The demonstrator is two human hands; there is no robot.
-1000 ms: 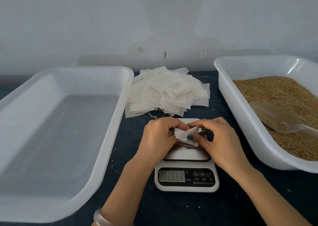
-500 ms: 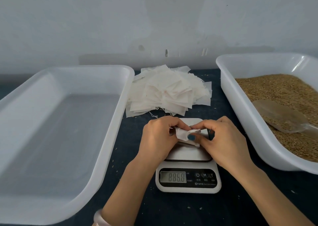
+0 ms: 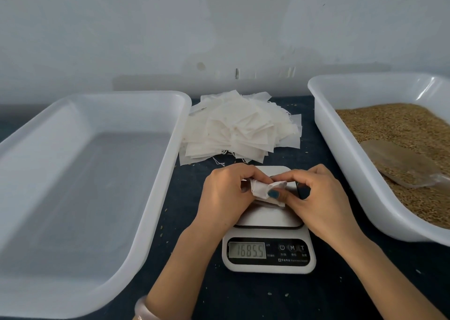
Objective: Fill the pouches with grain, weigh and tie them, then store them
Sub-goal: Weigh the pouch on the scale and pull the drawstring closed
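Both my hands meet over the steel platform of the scale (image 3: 269, 216), and each one pinches the same small white pouch (image 3: 260, 190). My left hand (image 3: 226, 194) comes in from seven o'clock, its fingers curled over the pouch's left end. My right hand (image 3: 316, 198) comes in from five o'clock, with the thumb and forefinger nipping the right end; the teal nail of that thumb (image 3: 273, 193) lies flat on the fabric. The pouch is crumpled and folded between the two grips, just above the platform. I cannot tell whether it touches the steel.

The scale sits on the dark table (image 3: 243, 300) at the centre of my view, and its display (image 3: 247, 249) faces me at six o'clock with lit digits that look like 1685.5. At twelve o'clock from the scale lies a loose pile of flat white pouches (image 3: 243, 132), with threads trailing from its near edge. At nine o'clock stands a large white tray (image 3: 170, 163). At three o'clock stands a second white tray (image 3: 353, 173) holding brown grain (image 3: 394, 122), and a clear scoop (image 3: 399, 163) lies on the grain, bowl up, with its handle pointing to four o'clock. A few stray grains dot the cloth between the left tray and the scale. A pale bracelet (image 3: 143, 307) circles my left wrist.
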